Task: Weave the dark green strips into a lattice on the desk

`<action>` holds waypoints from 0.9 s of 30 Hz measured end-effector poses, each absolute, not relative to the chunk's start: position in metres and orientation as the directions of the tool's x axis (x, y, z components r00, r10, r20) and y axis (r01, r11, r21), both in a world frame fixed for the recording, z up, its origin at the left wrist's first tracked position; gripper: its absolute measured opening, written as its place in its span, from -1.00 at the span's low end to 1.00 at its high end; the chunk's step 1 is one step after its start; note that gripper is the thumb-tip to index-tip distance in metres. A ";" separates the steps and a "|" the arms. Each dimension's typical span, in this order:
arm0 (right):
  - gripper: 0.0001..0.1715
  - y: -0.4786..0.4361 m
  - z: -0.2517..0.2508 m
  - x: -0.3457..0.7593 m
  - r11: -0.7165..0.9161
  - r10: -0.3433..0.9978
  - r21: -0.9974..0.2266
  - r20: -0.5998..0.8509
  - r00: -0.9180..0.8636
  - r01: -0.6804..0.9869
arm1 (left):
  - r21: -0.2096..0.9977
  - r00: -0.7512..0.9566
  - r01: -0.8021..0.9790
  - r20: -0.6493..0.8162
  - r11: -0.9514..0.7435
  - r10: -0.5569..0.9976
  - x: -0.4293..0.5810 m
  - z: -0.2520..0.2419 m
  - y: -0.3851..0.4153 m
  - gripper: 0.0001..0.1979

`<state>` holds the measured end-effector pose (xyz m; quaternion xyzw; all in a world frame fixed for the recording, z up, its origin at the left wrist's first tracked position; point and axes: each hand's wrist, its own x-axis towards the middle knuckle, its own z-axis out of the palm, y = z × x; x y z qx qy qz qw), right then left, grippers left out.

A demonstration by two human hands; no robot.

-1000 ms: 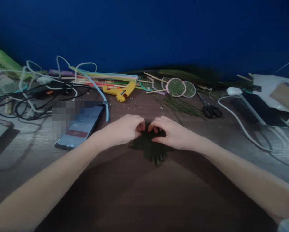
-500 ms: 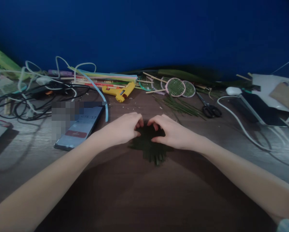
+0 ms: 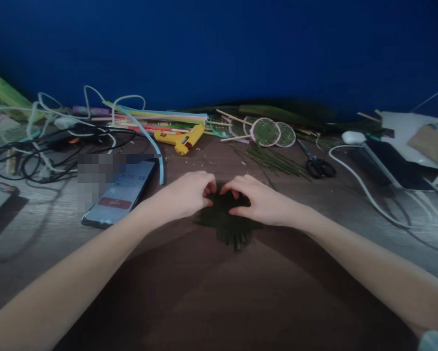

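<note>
A dark green mat of woven leaf strips [image 3: 233,228] lies on the brown table in front of me, its loose strip ends fanning out toward me and to both sides. My left hand [image 3: 194,196] holds its upper left part, with fingers curled and the thumb tip on the strips. From the other side my right hand [image 3: 253,201] grips the weave, its thumb resting on the strips and its index finger stretched toward the far edge. The fingertips are in shadow, and how they pinch the strips is hard to see.
Behind my hands lie a yellow glue gun [image 3: 181,140], round woven fans [image 3: 266,132] on sticks, loose green strips [image 3: 273,161] and black scissors [image 3: 319,167]. A phone [image 3: 122,195] sits by my left forearm, with tangled cables [image 3: 39,146] beyond. At right is a dark device [image 3: 398,165].
My right index finger has reached slightly left, toward my left hand. The left hand and the woven mat have hardly moved.
</note>
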<state>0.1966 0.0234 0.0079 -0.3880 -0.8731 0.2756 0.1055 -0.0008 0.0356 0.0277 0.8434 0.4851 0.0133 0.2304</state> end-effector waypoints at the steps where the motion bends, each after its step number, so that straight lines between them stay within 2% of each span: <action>1: -0.66 0.023 0.008 0.197 0.546 0.736 -0.563 -0.031 -0.676 0.620 | 0.397 0.531 0.813 -0.202 -0.427 0.823 0.000 0.028 0.036 -0.87; 10: -0.68 0.024 0.007 0.197 0.545 0.734 -0.578 -0.021 -0.679 0.607 | 0.396 0.537 0.810 -0.208 -0.432 0.817 0.000 0.027 0.036 -0.88; 15: -0.53 0.023 0.007 0.197 0.486 0.768 -0.601 -0.051 -0.638 0.634 | 0.375 0.524 0.817 -0.162 -0.438 0.836 -0.003 0.025 0.036 -0.81; 20: -0.60 0.023 0.008 0.196 0.496 0.764 -0.591 -0.052 -0.644 0.636 | 0.358 0.532 0.818 -0.174 -0.450 0.829 -0.003 0.025 0.036 -0.82; 27: -0.62 0.024 0.008 0.196 0.489 0.767 -0.588 -0.063 -0.639 0.645 | 0.400 0.548 0.798 -0.172 -0.450 0.819 -0.003 0.022 0.037 -0.84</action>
